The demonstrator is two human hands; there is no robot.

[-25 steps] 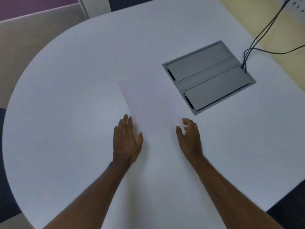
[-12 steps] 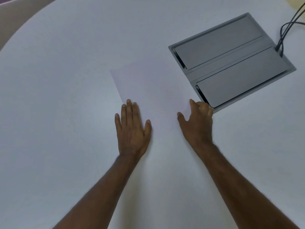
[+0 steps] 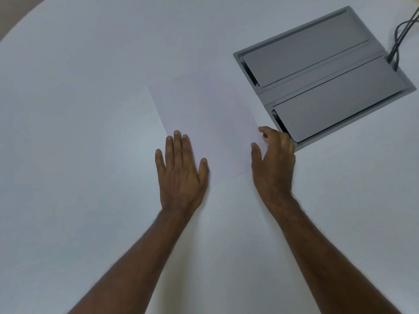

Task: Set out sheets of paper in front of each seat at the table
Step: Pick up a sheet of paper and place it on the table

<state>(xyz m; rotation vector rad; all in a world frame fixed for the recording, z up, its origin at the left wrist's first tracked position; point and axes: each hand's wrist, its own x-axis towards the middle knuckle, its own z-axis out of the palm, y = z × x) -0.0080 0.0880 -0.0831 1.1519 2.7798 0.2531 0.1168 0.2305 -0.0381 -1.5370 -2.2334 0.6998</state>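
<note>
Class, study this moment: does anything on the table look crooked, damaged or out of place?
The white sheet of paper lies askew on the white round table, its edges angled to the person's arms. The left hand lies flat on its near left corner; the right hand touches its right edge beside the grey cable hatch. Nothing looks damaged.

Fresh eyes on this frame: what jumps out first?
Two bare hands near the centre: the left hand lies flat on the near left corner of a white sheet of paper, and the right hand, fingers curled, is at its right edge. Beyond the right hand, a grey rectangular metal cable box sits flush in the white rounded table, with black cables leaving its far right corner.
</note>
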